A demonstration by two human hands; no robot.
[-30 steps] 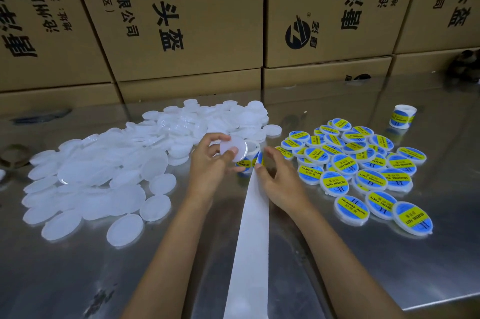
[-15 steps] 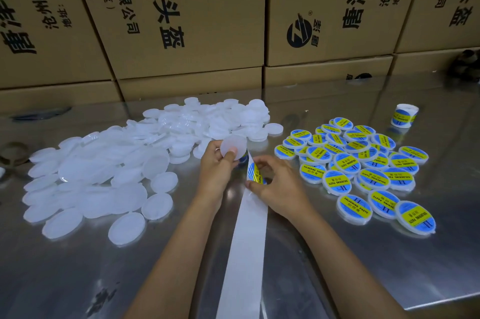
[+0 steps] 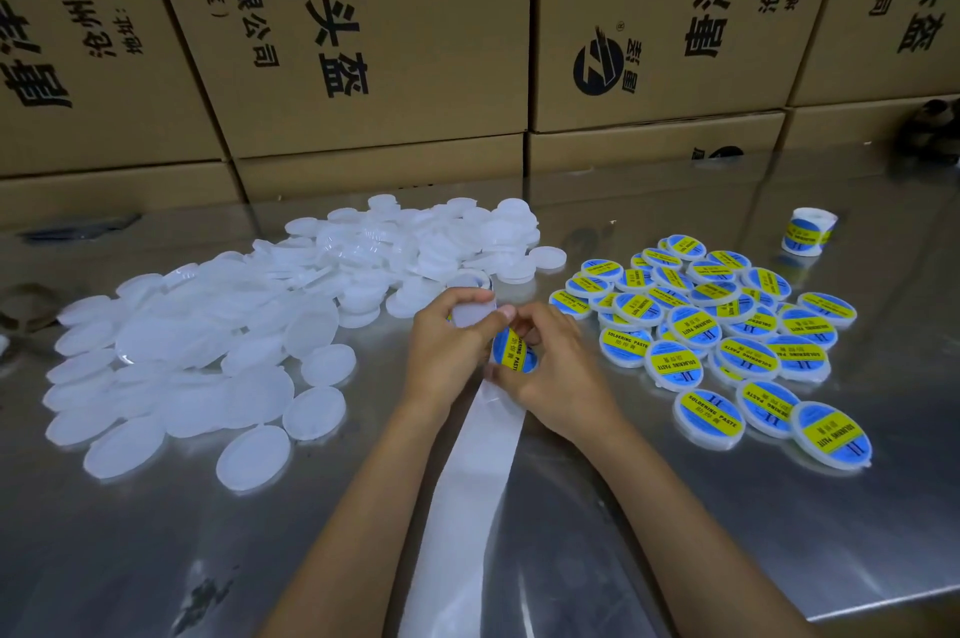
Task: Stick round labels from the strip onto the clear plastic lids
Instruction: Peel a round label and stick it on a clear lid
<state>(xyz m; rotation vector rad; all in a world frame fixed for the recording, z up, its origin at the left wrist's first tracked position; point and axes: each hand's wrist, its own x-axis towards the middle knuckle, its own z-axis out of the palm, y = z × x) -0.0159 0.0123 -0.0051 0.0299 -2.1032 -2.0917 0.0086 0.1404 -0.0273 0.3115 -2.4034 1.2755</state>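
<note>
Two hands meet above the near end of the backing strip (image 3: 467,507), which runs along the steel desk (image 3: 675,533) from the viewer's edge up to the fingers. The left hand (image 3: 447,351) has its fingers curled round one unlabelled clear lid (image 3: 470,316), thumb across the face, so that the face is turned toward the right hand. The right hand (image 3: 550,377) pinches a single round label (image 3: 513,351), blue with a yellow band, by its rim between thumb and fingertips. The label stands nearly on edge, just right of and slightly nearer than the held lid, and the two appear to be touching or almost so. Whether any adhesive has yet met the plastic cannot be told.

The deciding relation is this: the lid lies to the left of and just beyond the right fingers, with the label's printed face toward the viewer. The coming move would therefore seem to be a short tilt of the label leftward and away onto the lid, with the yellow band's long axis running roughly up and down between the pinching fingers.

Left of the left fingers lies the heap of plain lids (image 3: 234,341). Right of the right fingers lie the finished labelled lids (image 3: 727,336), and beyond them, well apart, a small label roll (image 3: 808,232).
</note>
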